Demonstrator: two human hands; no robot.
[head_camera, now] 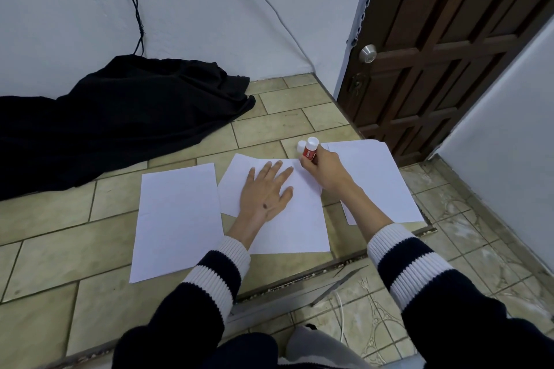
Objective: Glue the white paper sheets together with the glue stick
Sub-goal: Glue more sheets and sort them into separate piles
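Tiled floor (54, 252): left hand (265, 192) flat (fingers (277, 169) spread) on paper (287, 228); right hand (320, 169) grips glue stick (309, 150).

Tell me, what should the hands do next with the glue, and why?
Probably rub the glue stick along the top edge of the middle sheet. The right hand grips it at that sheet's far corner, its cap seemingly off beside it, while the left hand presses the sheet flat.

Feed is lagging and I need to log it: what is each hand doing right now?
Left hand: open, pressed flat on the middle paper sheet.
Right hand: holding the red glue stick at the sheet's far edge.
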